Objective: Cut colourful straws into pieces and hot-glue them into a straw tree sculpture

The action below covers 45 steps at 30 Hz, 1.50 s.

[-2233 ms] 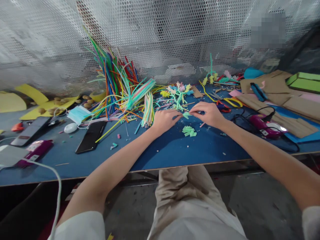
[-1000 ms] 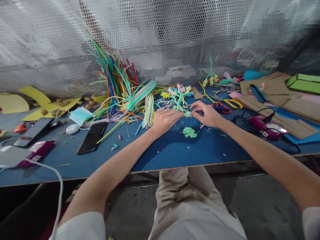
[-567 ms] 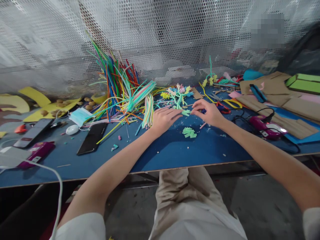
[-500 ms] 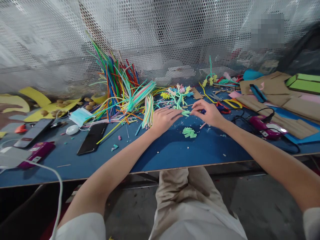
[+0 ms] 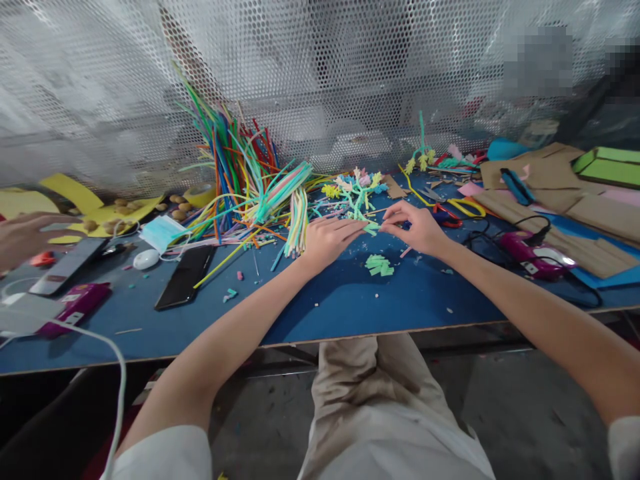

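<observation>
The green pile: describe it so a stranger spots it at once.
On the blue table, find the left hand and right hand, close together near the middle. Just nearer the table's front edge, below the gap between them, lies the green pile, a small heap of short strips. Unlike the green bits between the hands, it lies apart, touched by neither.

Another person's hand [image 5: 33, 232], half a second ago at the far left edge, reaches farther in toward the yellow sheet [image 5: 103, 215], the left hand [image 5: 331, 240] lies flatter than at first, and the right hand [image 5: 417, 228] has its fingertips closer together than a second ago.
</observation>
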Tool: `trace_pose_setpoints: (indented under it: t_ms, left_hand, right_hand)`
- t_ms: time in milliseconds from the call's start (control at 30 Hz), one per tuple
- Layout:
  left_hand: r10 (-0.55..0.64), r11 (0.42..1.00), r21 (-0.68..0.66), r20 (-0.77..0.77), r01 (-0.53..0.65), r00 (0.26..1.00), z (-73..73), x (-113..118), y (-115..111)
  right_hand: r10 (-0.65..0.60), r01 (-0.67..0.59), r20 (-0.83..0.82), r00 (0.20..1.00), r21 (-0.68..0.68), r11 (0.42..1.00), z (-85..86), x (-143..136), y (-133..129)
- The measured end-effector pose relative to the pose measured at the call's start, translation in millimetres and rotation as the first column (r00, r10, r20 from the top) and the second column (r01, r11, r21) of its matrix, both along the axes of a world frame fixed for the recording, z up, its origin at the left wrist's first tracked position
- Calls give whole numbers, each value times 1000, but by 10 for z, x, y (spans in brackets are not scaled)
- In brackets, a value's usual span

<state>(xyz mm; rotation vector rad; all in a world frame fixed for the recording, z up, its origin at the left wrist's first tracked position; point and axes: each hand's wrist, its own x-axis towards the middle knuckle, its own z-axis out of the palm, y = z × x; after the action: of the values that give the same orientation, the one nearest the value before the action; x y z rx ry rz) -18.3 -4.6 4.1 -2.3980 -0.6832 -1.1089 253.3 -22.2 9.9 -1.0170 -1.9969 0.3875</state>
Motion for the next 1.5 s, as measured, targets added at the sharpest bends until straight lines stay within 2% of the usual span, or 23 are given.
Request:
trace_pose_setpoints:
  t_ms: [433, 733, 1000, 1267, 1500]
  left_hand:
    - [14, 999, -34, -7, -15, 1000, 12, -3, -4]
    - [1, 1000, 21, 4, -1, 1000, 28, 1, -17]
    - [29, 1000, 13, -4, -29, 1000, 33, -8, -16]
    - [40, 999, 21, 43, -40, 998, 1, 15, 15]
    - [61, 992, -120, 155, -43, 986, 63, 12, -5]
  right_hand:
    - [-9, 9, 1, 1000, -1, 1000, -8, -1, 8]
    - [1, -1, -2, 1000, -4, 1000, -3, -4, -1]
    - [24, -25, -22, 999, -13, 1000, -3, -6, 1]
    - [-35, 36, -40, 999, 16, 999, -21, 19, 38]
    - [-36, 36, -28, 999, -2, 999, -46, 46, 79]
